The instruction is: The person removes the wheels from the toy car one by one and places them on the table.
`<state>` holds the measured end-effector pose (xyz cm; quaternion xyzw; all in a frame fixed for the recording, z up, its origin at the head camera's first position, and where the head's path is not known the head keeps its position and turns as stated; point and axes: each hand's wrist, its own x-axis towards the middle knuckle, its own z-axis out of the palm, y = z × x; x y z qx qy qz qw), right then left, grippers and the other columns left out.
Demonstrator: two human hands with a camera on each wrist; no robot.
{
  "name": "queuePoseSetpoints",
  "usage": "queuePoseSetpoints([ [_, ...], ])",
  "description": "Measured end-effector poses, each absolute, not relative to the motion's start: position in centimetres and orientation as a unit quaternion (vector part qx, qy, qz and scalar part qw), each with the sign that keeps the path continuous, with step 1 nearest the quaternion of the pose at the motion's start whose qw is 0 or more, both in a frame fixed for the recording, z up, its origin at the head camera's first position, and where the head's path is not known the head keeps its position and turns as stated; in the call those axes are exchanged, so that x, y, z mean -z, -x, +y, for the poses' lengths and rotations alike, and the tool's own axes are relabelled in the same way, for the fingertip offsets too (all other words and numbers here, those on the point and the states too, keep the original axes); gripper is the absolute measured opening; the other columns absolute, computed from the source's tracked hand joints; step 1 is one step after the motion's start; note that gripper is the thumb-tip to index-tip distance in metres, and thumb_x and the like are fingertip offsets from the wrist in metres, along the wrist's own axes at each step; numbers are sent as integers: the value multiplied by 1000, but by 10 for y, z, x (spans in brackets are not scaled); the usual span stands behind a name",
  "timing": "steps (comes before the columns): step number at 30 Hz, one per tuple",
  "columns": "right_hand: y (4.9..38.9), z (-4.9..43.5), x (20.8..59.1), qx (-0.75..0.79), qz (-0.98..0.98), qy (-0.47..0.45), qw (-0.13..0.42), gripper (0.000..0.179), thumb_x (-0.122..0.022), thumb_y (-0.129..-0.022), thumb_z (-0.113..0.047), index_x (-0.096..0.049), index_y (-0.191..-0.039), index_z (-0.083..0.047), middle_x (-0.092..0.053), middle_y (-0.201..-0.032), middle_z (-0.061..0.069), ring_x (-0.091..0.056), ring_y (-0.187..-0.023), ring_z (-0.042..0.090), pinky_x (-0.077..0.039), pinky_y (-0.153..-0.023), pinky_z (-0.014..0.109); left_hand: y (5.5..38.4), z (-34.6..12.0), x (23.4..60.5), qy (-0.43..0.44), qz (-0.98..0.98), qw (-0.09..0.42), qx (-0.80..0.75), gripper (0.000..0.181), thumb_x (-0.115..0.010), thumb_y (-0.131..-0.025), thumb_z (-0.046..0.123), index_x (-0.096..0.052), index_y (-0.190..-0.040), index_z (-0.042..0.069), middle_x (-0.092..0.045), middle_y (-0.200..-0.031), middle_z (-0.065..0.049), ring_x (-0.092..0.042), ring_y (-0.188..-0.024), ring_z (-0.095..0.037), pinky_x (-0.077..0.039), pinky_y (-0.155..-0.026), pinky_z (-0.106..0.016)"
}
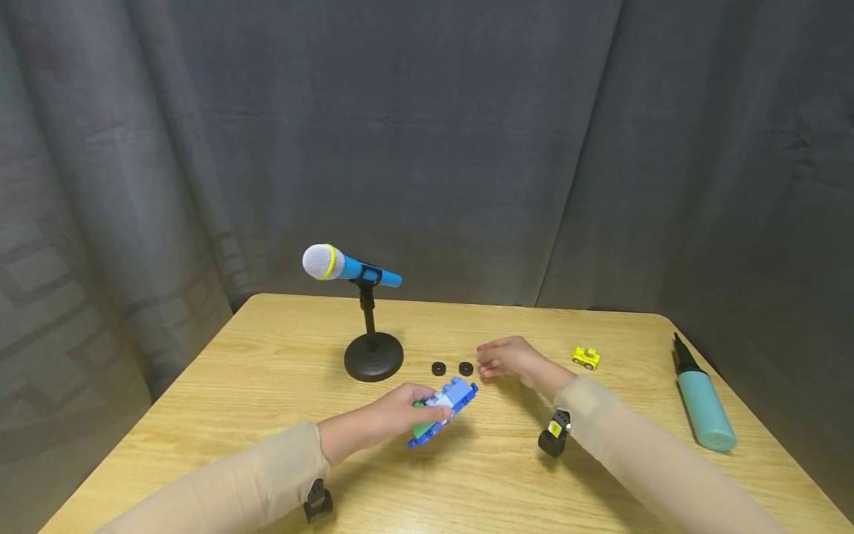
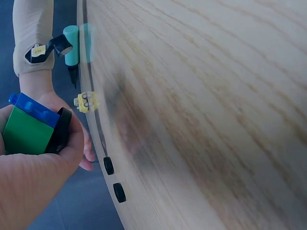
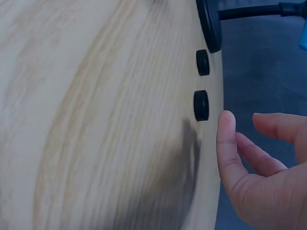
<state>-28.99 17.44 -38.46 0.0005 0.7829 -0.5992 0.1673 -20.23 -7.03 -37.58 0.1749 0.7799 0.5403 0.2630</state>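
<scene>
My left hand (image 1: 390,412) grips a toy vehicle of building blocks (image 1: 457,391), held tilted above the table. Its blocks are light blue and green on a darker blue base. In the left wrist view a black round piece (image 2: 61,130) shows between the green block (image 2: 28,133) and my fingers; whether it is fixed to the toy, I cannot tell. Two small black wheels (image 1: 438,368) lie side by side on the table, beyond the toy. Just right of the nearer wheel (image 3: 201,105) is my right hand (image 1: 512,359), its fingers extended and apart, holding nothing.
A blue microphone (image 1: 356,269) sits on a black stand (image 1: 373,357) left of the wheels. Right of my right hand is a small yellow toy car (image 1: 586,357). A teal hand pump (image 1: 706,408) lies by the table's right edge. Grey curtains (image 1: 427,148) hang behind.
</scene>
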Motion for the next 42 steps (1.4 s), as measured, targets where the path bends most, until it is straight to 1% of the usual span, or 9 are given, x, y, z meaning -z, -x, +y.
queuePoseSetpoints([
  [8, 282, 175, 374, 608, 769, 39, 192, 38, -56, -95, -5, -50, -125, 19, -65, -110, 27, -68, -82, 15, -56, -83, 31, 202, -72, 378, -180, 784, 264, -533, 46, -64, -93, 37, -63, -118, -1, -68, -98, -5, -62, -85, -12, -49, -81, -28],
  [16, 265, 171, 359, 594, 765, 87, 234, 44, -53, -99, -19, -52, -129, 14, -63, -117, 26, -68, -90, 19, -56, -85, 33, 205, -72, 373, -189, 786, 258, -529, 39, -64, -94, 36, -64, -115, 3, -70, -102, -12, -64, -87, -14, -49, -89, -39],
  [19, 260, 170, 353, 589, 761, 115, 248, 46, -55, -98, -25, -55, -128, 9, -64, -118, 21, -67, -94, 20, -56, -86, 36, 205, -72, 369, -187, 790, 248, -529, 42, -65, -93, 36, -63, -118, 2, -71, -101, -10, -65, -88, -14, -50, -89, -39],
  [23, 253, 168, 345, 578, 753, 161, 269, 48, -57, -97, -32, -56, -129, 5, -67, -113, 10, -66, -96, 19, -55, -87, 39, 207, -75, 364, -188, 797, 236, -523, 47, -67, -91, 39, -63, -122, 4, -70, -104, -3, -65, -94, -15, -49, -92, -42],
  [28, 247, 166, 334, 578, 730, 210, 301, 48, -56, -99, -28, -53, -132, 8, -70, -105, 2, -68, -93, 15, -55, -88, 37, 214, -76, 358, -197, 812, 218, -505, 42, -68, -89, 40, -67, -117, 8, -69, -103, -2, -64, -91, -15, -51, -85, -36],
  [31, 245, 166, 330, 584, 720, 221, 303, 47, -57, -99, -25, -53, -131, 9, -71, -106, 4, -69, -94, 16, -54, -90, 35, 218, -76, 353, -202, 818, 207, -497, 39, -69, -89, 40, -68, -114, 9, -69, -100, -1, -63, -88, -15, -51, -79, -32],
  [36, 241, 165, 323, 582, 726, 216, 295, 55, -64, -95, -26, -48, -134, 9, -69, -112, 12, -69, -99, 23, -54, -91, 37, 219, -76, 342, -215, 822, 196, -489, 34, -66, -91, 40, -70, -105, 9, -69, -95, -4, -61, -84, -15, -51, -77, -32],
  [39, 239, 163, 320, 585, 729, 210, 286, 59, -66, -93, -27, -47, -135, 9, -68, -113, 15, -69, -99, 25, -54, -92, 40, 218, -75, 337, -213, 827, 190, -484, 35, -66, -91, 40, -69, -106, 9, -68, -95, -4, -61, -84, -16, -51, -76, -32],
  [42, 236, 163, 319, 586, 733, 207, 275, 58, -69, -91, -27, -50, -133, 9, -67, -114, 13, -69, -100, 23, -52, -95, 40, 217, -74, 335, -209, 832, 191, -477, 36, -66, -91, 40, -68, -108, 9, -67, -96, -3, -60, -85, -17, -50, -76, -31],
])
